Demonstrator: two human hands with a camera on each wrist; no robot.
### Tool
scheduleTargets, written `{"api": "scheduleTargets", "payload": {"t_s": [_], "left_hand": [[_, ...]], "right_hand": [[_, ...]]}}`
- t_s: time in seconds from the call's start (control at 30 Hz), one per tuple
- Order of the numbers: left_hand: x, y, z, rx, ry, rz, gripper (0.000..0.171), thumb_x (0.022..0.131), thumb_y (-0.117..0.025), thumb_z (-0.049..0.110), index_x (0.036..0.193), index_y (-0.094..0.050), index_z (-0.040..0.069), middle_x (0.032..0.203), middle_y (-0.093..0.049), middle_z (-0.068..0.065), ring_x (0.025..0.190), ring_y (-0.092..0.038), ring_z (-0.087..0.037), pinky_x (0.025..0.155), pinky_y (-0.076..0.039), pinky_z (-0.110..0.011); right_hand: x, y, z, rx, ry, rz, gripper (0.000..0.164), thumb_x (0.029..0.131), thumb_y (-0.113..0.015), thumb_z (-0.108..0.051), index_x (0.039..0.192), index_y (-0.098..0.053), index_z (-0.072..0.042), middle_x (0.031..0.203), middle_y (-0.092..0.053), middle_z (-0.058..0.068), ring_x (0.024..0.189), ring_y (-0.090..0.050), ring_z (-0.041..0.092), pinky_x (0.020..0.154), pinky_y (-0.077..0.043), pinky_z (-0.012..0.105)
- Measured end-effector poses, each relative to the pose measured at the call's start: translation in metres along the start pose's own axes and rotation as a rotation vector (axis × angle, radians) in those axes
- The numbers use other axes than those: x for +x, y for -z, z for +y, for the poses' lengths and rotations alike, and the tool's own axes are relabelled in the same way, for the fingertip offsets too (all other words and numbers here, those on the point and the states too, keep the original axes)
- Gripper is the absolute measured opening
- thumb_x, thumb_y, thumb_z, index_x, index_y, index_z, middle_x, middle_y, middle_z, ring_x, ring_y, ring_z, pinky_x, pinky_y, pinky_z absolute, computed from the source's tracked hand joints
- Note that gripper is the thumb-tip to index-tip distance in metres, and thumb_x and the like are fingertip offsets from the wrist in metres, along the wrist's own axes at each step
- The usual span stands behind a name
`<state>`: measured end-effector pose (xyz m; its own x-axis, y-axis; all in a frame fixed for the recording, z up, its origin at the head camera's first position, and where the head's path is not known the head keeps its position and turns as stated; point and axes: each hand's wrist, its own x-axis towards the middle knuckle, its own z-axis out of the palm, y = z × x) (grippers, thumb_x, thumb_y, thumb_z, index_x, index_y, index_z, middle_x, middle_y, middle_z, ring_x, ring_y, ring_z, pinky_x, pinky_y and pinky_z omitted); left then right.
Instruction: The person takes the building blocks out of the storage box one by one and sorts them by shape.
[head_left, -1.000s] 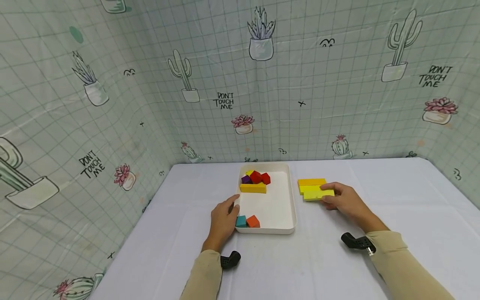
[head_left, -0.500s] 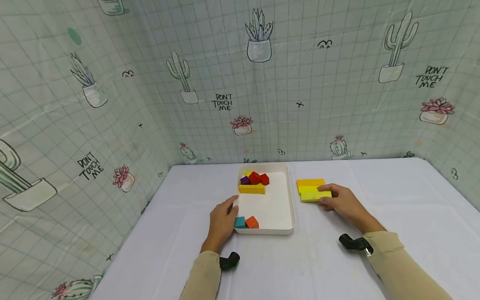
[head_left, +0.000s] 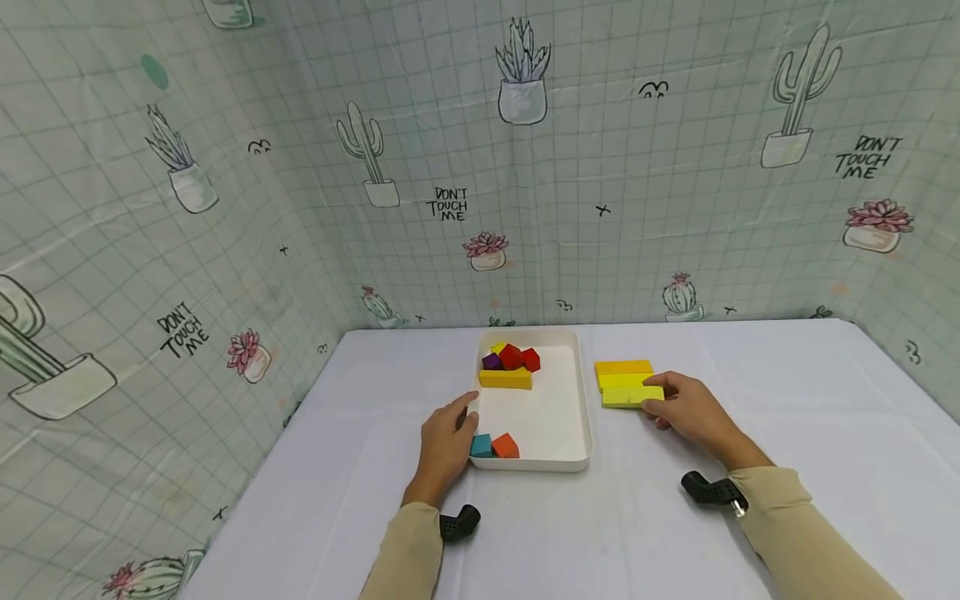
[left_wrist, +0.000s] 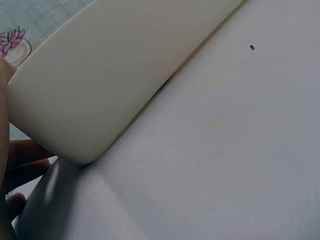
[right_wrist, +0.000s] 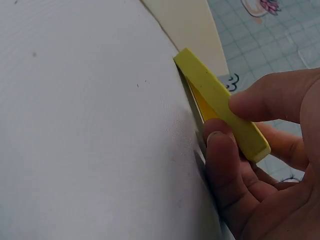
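Observation:
My right hand [head_left: 686, 410] pinches a light yellow rectangular block [head_left: 628, 397] at its right end, thumb on one side and fingers on the other. In the right wrist view the long yellow block [right_wrist: 215, 95] lies between fingertips and thumb, low over the white cloth. Just behind it, in the head view, are a second yellow block [head_left: 624, 380] and a darker yellow block [head_left: 624, 366], lined up side by side. My left hand [head_left: 444, 440] rests against the left side of a white tray [head_left: 586, 417], fingers reaching along its rim. The left wrist view shows the tray's outer wall [left_wrist: 110, 70].
Inside the tray, a yellow bar [head_left: 506, 380] lies before red blocks [head_left: 512, 357], a purple block [head_left: 492, 362] and a partly hidden yellow piece. A teal block [head_left: 482, 446] and an orange block [head_left: 506, 446] sit at its near-left corner. Patterned cloth [head_left: 600, 167] hangs behind.
The held yellow block has shifted slightly left and toward me, showing more of the yellow block behind it. My left hand and the tray stay in place.

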<state>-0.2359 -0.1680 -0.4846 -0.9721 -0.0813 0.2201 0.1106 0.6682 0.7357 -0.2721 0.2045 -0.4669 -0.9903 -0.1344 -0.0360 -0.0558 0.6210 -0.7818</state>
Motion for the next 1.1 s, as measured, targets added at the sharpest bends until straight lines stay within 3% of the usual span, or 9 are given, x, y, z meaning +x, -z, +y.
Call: {"api": "scheduleTargets", "payload": {"t_s": [0.17, 0.33, 0.73, 1.1], "left_hand": [[0.0011, -0.0003, -0.0012, 0.013, 0.010, 0.006, 0.038, 0.102, -0.056, 0.023, 0.140, -0.061, 0.021, 0.128, -0.065, -0.007, 0.120, -0.056, -0.027, 0.105, -0.043, -0.052], [0.0009, 0.0019, -0.0013, 0.010, 0.010, 0.006, 0.038, 0.102, -0.056, 0.023, 0.140, -0.061, 0.021, 0.129, -0.065, -0.008, 0.121, -0.056, -0.028, 0.106, -0.042, -0.053], [-0.0004, -0.0033, -0.0007, 0.016, 0.040, -0.005, 0.039, 0.102, -0.057, 0.024, 0.141, -0.060, 0.023, 0.129, -0.065, -0.006, 0.120, -0.056, -0.027, 0.105, -0.043, -0.053], [0.0004, -0.0014, 0.0017, 0.015, 0.028, -0.004, 0.039, 0.102, -0.056, 0.023, 0.141, -0.060, 0.022, 0.131, -0.064, -0.007, 0.122, -0.055, -0.028, 0.106, -0.042, -0.053]], "right_hand": [[-0.0001, 0.0009, -0.0011, -0.079, -0.002, 0.028, 0.054, 0.091, -0.067, -0.021, 0.136, -0.052, 0.006, 0.108, -0.062, 0.020, 0.072, -0.062, 0.018, 0.072, -0.051, 0.038], [0.0006, 0.0040, -0.0021, -0.052, -0.039, 0.023, 0.057, 0.090, -0.066, -0.016, 0.137, -0.046, 0.008, 0.123, -0.055, 0.031, 0.076, -0.064, 0.018, 0.072, -0.055, 0.035], [0.0010, 0.0062, 0.0021, -0.140, -0.064, 0.043, 0.050, 0.089, -0.064, -0.011, 0.134, -0.052, 0.008, 0.118, -0.058, 0.027, 0.085, -0.060, 0.026, 0.074, -0.053, 0.037], [0.0050, 0.0059, 0.0069, -0.082, -0.073, 0.077, 0.049, 0.089, -0.069, -0.014, 0.131, -0.054, 0.006, 0.112, -0.060, 0.023, 0.070, -0.060, 0.019, 0.063, -0.053, 0.032]]}}
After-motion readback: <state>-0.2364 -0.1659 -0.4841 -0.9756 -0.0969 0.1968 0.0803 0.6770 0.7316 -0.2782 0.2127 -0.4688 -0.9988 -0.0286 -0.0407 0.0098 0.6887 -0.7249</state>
